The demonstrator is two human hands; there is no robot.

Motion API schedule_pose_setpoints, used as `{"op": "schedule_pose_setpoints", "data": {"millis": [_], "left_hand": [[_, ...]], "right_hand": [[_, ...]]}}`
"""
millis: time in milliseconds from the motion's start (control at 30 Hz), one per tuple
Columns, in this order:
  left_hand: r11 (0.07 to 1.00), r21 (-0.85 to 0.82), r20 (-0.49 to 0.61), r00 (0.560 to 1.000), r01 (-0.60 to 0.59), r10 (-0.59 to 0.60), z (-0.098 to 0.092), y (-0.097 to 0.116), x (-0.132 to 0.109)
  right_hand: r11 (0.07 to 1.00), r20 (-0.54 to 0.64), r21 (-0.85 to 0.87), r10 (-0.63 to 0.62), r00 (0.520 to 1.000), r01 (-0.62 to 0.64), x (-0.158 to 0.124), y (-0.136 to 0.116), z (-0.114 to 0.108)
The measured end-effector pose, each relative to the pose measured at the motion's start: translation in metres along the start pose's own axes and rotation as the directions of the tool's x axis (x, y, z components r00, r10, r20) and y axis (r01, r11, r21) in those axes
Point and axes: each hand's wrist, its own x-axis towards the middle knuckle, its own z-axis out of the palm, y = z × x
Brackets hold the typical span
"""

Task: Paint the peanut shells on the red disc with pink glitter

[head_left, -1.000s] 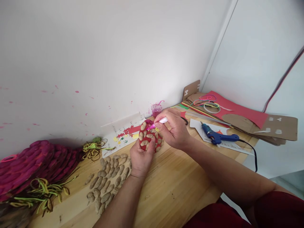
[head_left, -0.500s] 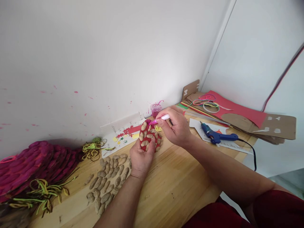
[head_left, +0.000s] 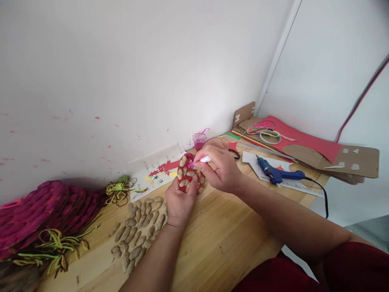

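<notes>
Head view: holding red peanut-covered disc (head_left: 191, 174) in left hand (head_left: 180, 205), thumb on its face, other fingers mostly hidden, a little nearer than pink-stained cup (head_left: 199, 140). Pinching white-handled brush (head_left: 205, 159) in right hand (head_left: 221, 166), pink end at disc's far part. Left of cup and nearer, loose peanuts (head_left: 140, 221); right of cup and nearer, blue glue gun (head_left: 281, 175).

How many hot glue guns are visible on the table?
1: the blue hot glue gun, on white paper, right of the right hand. Others may be hidden.
</notes>
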Motion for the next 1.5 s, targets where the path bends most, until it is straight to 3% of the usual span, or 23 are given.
{"op": "schedule_pose_setpoints", "data": {"millis": [267,567,767,1067,1500], "left_hand": [[0.995,0.101,-0.004,1.0,-0.007,0.008,-0.0004,0.0018,-0.0002],[1.0,0.021,0.009,1.0,-0.023,0.023,0.0004,-0.0008,-0.0004],[0.996,0.07,-0.021,0.999,-0.048,0.05,-0.0017,-0.001,0.0013],[0.998,0.06,-0.007,1.0,-0.018,0.019,-0.0006,-0.0014,0.0007],[0.986,-0.135,-0.021,0.995,0.093,-0.097,-0.0005,0.0025,0.0021]], "right_hand": [[0.999,-0.051,-0.007,0.035,0.998,-0.036,0.0026,0.0064,-0.0028],[1.0,-0.054,0.005,0.008,0.999,-0.007,0.0025,0.007,-0.0035],[0.998,0.031,0.049,-0.039,0.999,0.038,0.0001,0.0027,-0.0014],[1.0,-0.033,0.012,-0.015,0.999,0.016,0.0035,0.0088,-0.0046],[0.996,0.056,0.087,-0.042,0.998,0.037,0.0022,0.004,-0.0016]]}}
